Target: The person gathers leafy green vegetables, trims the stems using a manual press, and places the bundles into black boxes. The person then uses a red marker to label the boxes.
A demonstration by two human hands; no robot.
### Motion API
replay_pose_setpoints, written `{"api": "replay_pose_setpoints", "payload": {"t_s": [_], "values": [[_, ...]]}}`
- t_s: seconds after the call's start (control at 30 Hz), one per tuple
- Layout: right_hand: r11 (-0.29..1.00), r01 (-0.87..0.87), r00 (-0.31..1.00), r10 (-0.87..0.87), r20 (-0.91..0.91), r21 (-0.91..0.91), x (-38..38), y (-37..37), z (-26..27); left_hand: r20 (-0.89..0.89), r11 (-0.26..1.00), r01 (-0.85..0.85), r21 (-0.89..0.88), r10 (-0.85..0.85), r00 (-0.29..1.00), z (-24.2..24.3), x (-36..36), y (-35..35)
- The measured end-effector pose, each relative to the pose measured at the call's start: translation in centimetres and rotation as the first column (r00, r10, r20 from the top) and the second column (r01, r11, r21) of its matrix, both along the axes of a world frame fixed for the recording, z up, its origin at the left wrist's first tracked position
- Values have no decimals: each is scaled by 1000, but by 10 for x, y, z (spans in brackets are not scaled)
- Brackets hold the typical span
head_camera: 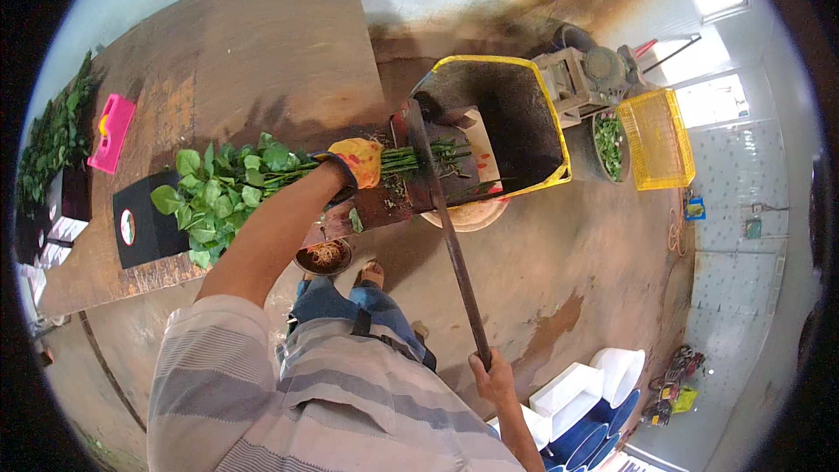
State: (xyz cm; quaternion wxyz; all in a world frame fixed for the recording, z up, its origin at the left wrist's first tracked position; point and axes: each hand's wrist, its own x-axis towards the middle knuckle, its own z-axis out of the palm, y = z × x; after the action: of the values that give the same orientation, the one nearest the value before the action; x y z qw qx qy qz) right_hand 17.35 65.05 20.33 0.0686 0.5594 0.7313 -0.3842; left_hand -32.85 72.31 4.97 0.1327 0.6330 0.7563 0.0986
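My left hand (356,160), in a yellow and orange glove, is closed around a bundle of green stems (401,160). The bundle's broad leaves (226,193) spread leftward over the wooden table. My bare right hand (495,373) grips the end of the long bar handle (462,278) of a lever cutter. The cutter's metal blade arm (421,137) lies across the stems, right of my glove. Stem ends (452,151) stick out beyond it above the bin. Whether the blade's edge touches the stems is hidden.
A yellow-rimmed bin (557,137) stands behind the cutter. On the wooden table (275,46) are a black box (147,223), a pink holder (113,134) and more foliage (56,137). A bowl (324,255) sits near my feet. A yellow crate (655,137) and white tubs (567,400) stand rightward.
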Motion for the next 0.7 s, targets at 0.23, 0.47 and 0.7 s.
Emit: {"api": "replay_pose_setpoints", "payload": {"t_s": [0.23, 0.47, 0.7], "values": [[979, 121, 979, -91, 182, -163, 19, 1, -73, -25, 997, -54, -63, 53, 998, -6, 1, -7], [993, 46, 985, -63, -162, -107, -54, 38, -372, 17, 988, -51, -146, 54, 998, 30, 5, 1], [942, 24, 986, 33, -165, 334, -74, 49, -289, 203, 892, -178, -415, 282, 938, 80, -13, -25]]}}
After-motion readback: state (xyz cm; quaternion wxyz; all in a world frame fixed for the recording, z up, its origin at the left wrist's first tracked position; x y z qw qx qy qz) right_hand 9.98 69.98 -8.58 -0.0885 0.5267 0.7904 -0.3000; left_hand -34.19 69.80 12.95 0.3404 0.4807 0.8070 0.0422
